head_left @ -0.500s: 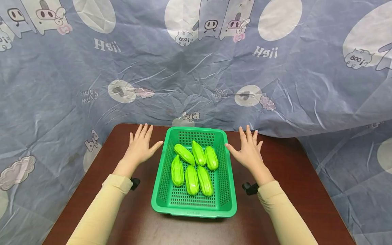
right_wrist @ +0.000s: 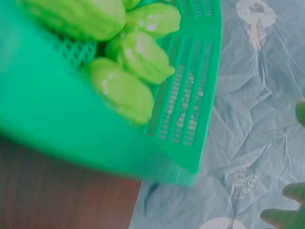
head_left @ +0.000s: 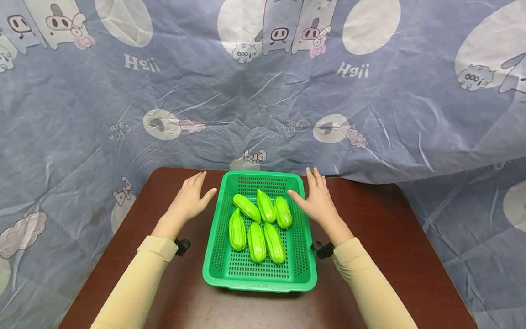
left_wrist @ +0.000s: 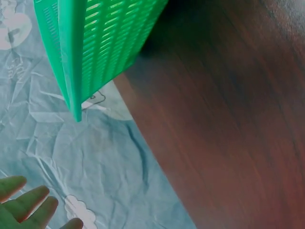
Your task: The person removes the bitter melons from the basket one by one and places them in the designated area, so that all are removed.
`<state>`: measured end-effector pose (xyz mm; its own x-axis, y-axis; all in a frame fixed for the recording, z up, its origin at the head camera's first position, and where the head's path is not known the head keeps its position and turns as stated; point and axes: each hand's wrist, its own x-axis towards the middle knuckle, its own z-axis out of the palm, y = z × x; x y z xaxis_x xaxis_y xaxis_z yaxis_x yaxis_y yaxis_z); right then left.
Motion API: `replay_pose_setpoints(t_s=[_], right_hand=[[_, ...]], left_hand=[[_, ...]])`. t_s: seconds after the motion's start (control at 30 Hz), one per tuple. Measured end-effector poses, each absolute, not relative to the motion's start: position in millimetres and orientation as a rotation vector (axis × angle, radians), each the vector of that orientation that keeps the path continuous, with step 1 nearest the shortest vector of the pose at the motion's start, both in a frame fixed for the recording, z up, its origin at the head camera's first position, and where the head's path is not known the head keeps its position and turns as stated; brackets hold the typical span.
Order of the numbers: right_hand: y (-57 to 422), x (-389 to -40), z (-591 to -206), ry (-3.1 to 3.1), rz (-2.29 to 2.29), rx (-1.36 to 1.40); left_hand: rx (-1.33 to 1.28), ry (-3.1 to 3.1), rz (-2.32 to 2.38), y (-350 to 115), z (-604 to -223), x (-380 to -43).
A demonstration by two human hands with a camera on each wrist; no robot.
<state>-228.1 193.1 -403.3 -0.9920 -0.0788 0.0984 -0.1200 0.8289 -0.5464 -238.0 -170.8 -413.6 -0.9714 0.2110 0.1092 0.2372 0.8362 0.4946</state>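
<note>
A green plastic basket [head_left: 260, 287] with slotted walls stands on the brown table. Inside lie several bright green, ridged gourds [head_left: 257, 242], much like bitter melons, in two rough rows. To the basket's left my left hand [head_left: 186, 200] hovers empty, thumb spread toward the rim. My right hand [head_left: 322, 205] is at the upper right side, its thumb appearing over the rim; whether it touches cannot be told. Fingertips of the left hand [left_wrist: 28, 207] show low in the left wrist view, beside the basket [left_wrist: 71, 62]. Part of the right hand [right_wrist: 288, 210] enters the right wrist view's edge.
A wrinkled grey-blue cloth [head_left: 246, 105] with cartoon prints hangs behind the table and at both sides. The dark wooden table [head_left: 382, 228] extends left and right of the basket, and its back edge lies just behind the basket.
My right hand has moved left, and its thumb has come over the basket's rim. The left hand's fingers have drawn closer together. Basket and gourds stay in place.
</note>
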Motion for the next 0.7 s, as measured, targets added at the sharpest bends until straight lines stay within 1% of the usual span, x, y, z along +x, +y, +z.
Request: replay_pose_setpoints(t_s=[0.2,0.43,0.7], right_hand=[[177,-229,-407,-2.926,0.967,0.186],[162,-230,-420,-2.931,0.999,0.187],[147,-235,-437,-3.020,1.009,0.067]], left_hand=[[-0.336,-2.970,-0.934,-171,-421,-236],[-0.298,-2.966,-1.003,-168,-434,-232],[-0.248,-3.013,-1.128,-164,-443,-226]])
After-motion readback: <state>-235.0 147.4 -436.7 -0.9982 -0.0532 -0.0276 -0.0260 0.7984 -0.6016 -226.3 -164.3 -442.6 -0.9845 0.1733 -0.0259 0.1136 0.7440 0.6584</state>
